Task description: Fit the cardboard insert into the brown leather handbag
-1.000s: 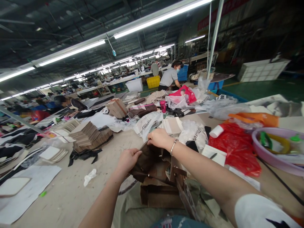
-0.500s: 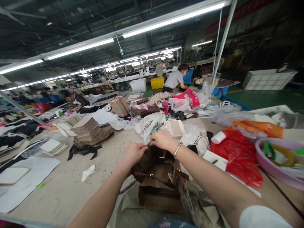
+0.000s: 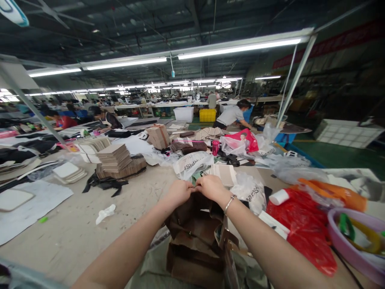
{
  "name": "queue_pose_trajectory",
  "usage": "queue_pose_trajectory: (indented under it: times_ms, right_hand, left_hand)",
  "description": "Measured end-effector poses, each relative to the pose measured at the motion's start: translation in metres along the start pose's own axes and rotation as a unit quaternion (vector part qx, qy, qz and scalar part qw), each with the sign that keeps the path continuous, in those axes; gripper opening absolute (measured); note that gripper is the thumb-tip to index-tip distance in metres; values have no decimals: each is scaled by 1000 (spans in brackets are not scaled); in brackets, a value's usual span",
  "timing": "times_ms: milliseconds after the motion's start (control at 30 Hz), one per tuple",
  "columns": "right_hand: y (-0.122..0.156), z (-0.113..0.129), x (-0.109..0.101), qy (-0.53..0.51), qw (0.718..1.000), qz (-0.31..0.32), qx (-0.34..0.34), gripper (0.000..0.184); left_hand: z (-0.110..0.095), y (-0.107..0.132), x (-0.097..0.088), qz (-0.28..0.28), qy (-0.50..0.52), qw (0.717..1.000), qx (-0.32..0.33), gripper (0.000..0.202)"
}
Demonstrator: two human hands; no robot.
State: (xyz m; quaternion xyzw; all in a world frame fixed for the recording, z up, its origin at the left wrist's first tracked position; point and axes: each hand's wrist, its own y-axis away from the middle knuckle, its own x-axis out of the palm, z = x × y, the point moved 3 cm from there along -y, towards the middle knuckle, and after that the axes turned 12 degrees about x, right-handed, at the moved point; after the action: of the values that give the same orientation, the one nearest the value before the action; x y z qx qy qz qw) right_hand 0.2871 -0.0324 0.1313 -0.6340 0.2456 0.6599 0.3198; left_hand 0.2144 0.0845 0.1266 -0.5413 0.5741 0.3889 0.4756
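Pinching the far upper edge of a brown leather-like bag (image 3: 195, 237), the left hand (image 3: 179, 192) and the right hand (image 3: 212, 188) come together at the bag's twelve o'clock, thumbs and fingers gripping the material narrowly. The bag sits toward six o'clock in the view, its mouth gaping upward, with small metal fittings showing. A silver bangle (image 3: 229, 204) circles the right wrist. Going round from the bag, a crumpled white scrap (image 3: 105, 214) lies at nine to ten o'clock on the worktable (image 3: 72, 237), a stack of brown cardboard pieces (image 3: 113, 157) at ten to eleven, a lettered plastic bag (image 3: 192, 163) at twelve, and a red plastic bag (image 3: 300, 226) at three, just beside a lilac basin (image 3: 332, 228).
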Motion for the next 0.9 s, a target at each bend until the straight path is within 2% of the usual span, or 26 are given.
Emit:
queue_pose_trajectory:
  times_ms: [100, 233, 367, 433, 633, 900]
  right_hand:
    - [2, -4, -1, -11, 1000, -5, -8, 27]
    - [5, -13, -6, -65, 996, -1, -53, 23]
    - [9, -22, -11, -106, 991, 34, -77, 45]
    - [11, -24, -14, -88, 994, 22, -55, 48]
    - [16, -20, -12, -12, 999, -24, 29, 30]
    - [16, -16, -6, 1, 996, -51, 76, 28]
  left_hand:
    - [-3, -4, 3, -1, -7, 1000, -14, 25]
    - [-7, -3, 7, 0, -1, 1000, -7, 26]
    - [-5, -1, 9, -17, -22, 999, -20, 26]
    - [-2, 0, 9, -25, -25, 999, -25, 26]
    - [1, 3, 9, -25, -34, 998, -35, 29]
    - [-4, 2, 8, -13, -34, 999, -39, 29]
